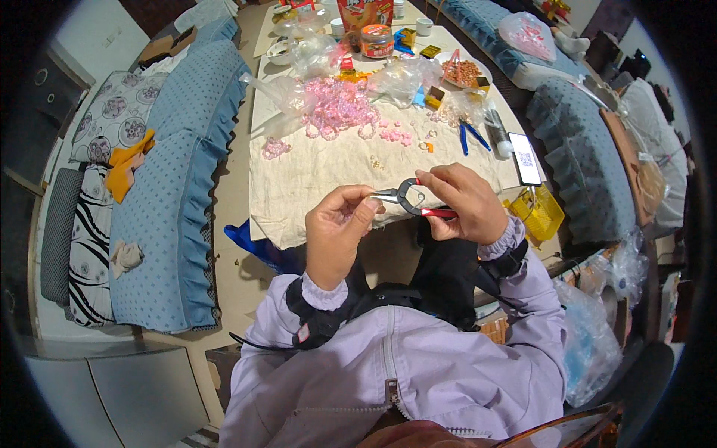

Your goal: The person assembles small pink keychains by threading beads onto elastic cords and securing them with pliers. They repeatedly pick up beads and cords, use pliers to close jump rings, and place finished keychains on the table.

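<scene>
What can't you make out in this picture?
Head view: anything at the tips of the pliers, hidden by the left hand.
Head view: handle ends, hidden by the right hand.
Head view: bead count in pink pile, beads too small.
Head view: red bag, cut by upper edge.

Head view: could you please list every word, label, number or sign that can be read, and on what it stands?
Red package: bold lettering, not copied here.
Round tub: label print too small to read.
Phone: code pattern on its screen; no words legible.
Pliers: any marking too small to read.
</scene>
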Motion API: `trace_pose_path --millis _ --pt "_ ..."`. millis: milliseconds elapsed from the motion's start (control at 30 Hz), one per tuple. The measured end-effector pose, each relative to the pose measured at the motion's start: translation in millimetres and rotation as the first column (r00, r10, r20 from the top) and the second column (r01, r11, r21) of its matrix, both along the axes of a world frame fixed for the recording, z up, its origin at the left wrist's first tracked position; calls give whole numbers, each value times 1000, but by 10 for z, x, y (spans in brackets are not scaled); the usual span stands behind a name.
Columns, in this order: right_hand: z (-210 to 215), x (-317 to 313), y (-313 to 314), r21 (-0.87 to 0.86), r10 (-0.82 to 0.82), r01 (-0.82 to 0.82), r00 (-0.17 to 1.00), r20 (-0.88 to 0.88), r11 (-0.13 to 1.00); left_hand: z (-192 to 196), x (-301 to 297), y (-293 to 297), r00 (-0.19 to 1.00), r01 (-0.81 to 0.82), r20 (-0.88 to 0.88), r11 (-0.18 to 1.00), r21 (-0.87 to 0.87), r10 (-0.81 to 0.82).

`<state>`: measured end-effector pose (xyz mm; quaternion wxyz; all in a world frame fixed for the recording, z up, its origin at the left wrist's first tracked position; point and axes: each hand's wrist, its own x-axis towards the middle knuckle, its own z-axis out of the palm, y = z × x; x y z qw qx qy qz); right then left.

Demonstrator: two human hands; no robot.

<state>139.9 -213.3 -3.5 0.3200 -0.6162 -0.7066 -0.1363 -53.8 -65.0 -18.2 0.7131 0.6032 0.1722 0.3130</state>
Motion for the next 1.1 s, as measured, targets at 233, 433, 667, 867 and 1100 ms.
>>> trace_pose_path --millis 233,433,667,867,1100 --pt "-54 14 2 28 -1 0 999 42 1000 16 4 -54 1000 5 16 999 -50 -4" --pt "-20 37 -11 -19 21 -22 999 -29 1000 21 -6 24 1000 22 -15 995 99 -20" --pt "3 47 -25 -34 45 -48 995 -83 998 20 -14 166 997 76 -25 957 279 -72" --pt "-39 44 -36 -53 51 -58 993 -111 997 5 0 199 994 103 -9 949 299 -105" --pt "-34 44 0 -22 20 -23 993 -115 1000 -17 -5 202 991 128 -46 988 88 -125"
